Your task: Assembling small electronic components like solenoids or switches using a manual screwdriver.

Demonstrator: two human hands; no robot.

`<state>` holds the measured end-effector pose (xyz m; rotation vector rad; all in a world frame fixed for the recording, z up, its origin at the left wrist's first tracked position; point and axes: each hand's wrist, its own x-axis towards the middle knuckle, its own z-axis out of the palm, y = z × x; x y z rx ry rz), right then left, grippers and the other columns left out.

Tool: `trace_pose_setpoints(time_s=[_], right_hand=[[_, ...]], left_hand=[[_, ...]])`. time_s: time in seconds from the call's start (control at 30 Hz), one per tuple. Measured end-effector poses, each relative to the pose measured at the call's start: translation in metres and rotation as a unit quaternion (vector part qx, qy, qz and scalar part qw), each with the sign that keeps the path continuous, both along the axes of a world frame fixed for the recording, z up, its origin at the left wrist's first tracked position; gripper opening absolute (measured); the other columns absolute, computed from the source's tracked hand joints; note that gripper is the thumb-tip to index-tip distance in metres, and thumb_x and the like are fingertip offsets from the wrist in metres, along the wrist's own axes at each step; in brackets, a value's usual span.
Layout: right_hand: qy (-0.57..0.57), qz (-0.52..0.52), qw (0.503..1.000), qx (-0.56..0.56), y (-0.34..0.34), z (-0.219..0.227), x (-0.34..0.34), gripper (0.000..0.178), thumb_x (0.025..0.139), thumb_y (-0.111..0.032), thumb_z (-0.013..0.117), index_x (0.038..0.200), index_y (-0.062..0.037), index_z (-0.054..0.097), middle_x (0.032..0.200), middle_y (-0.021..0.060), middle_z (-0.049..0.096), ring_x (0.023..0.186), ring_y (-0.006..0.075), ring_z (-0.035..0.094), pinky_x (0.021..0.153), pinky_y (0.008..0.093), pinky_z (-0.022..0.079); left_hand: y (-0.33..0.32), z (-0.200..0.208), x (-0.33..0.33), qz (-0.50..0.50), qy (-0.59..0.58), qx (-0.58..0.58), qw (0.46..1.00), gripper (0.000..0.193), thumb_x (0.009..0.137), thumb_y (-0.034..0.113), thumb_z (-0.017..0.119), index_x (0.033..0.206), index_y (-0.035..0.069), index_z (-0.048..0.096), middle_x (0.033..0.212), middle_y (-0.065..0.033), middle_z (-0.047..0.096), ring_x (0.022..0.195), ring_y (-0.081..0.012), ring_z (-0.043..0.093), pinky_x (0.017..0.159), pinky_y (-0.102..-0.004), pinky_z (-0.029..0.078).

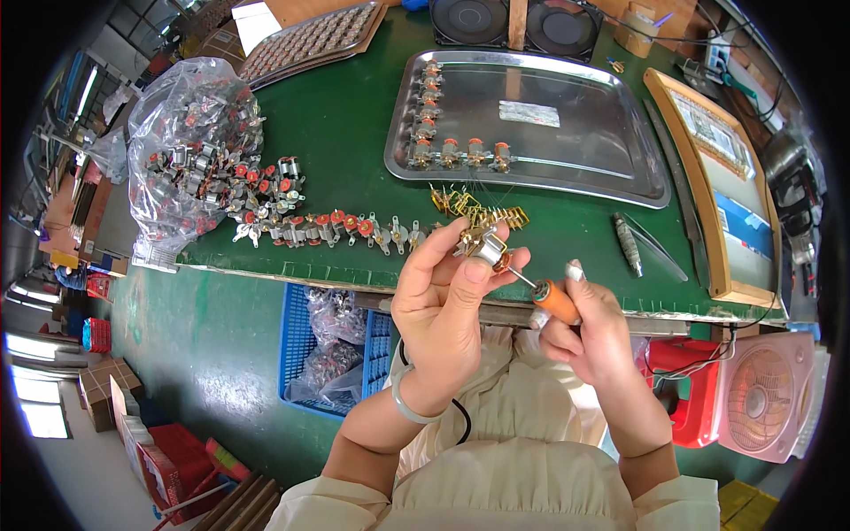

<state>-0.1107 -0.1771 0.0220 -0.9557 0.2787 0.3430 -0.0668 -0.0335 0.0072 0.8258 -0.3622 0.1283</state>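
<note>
Between the fingertips of my left hand (444, 305) is a small metal motor-like part (487, 250) with a brass-coloured bracket. My right hand (589, 334) grips the orange handle of a screwdriver (558, 303), whose shaft points at the orange end of that part. Just beyond my left fingers, several brass brackets (482, 211) lie in a row on the green table. To their left runs a line of loose metal parts (328, 228) with orange discs. More such parts spill from a clear plastic bag (190, 106).
A metal tray (567, 159) holds similar parts along its left and near edges. Right of it lie tweezers (655, 248), a small knurled tool (627, 243) and a wooden frame (730, 203). A filled tray (314, 40) and two black fans (469, 19) stand at the back.
</note>
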Motion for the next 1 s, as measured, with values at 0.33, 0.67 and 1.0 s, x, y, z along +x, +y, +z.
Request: trace_pose_setpoints(time_s=[0.33,0.67,1.0], right_hand=[[-0.141,-0.01,0.977,-0.163,0.004,-0.003,-0.002,0.035,0.095,-0.031,0.046,0.081,0.0001,0.056,0.067,0.0031,0.054,0.048,0.0055,0.041,0.044,0.021,0.033],[-0.037,0.066,0.994,-0.077,-0.018,-0.001,0.002,0.031,0.092,-0.032,0.051,0.089,-0.0012,0.051,0.056,0.0051,0.053,0.045,0.0086,0.048,0.039,0.0221,0.035],[-0.416,-0.121,0.837,-0.333,-0.047,0.042,0.023,0.029,0.074,-0.007,0.071,0.097,0.0005,0.056,0.087,0.0069,0.055,0.079,0.0133,0.054,0.069,0.0244,0.043]], left_hand=[[0.0,-0.003,0.003,0.006,0.008,-0.003,1.0,0.035,0.09,0.007,0.052,0.124,0.001,0.043,0.108,-0.0201,0.06,0.092,-0.0309,0.063,0.078,-0.0378,0.055],[0.001,-0.002,0.004,-0.038,0.044,0.017,0.998,0.036,0.09,0.008,0.053,0.124,0.001,0.043,0.108,-0.0205,0.059,0.093,-0.0302,0.063,0.08,-0.0382,0.054],[0.007,-0.007,0.026,-0.096,-0.124,0.386,0.909,0.03,0.08,-0.005,0.062,0.11,-0.004,0.056,0.103,-0.0144,0.062,0.088,-0.0188,0.064,0.076,-0.027,0.052]])
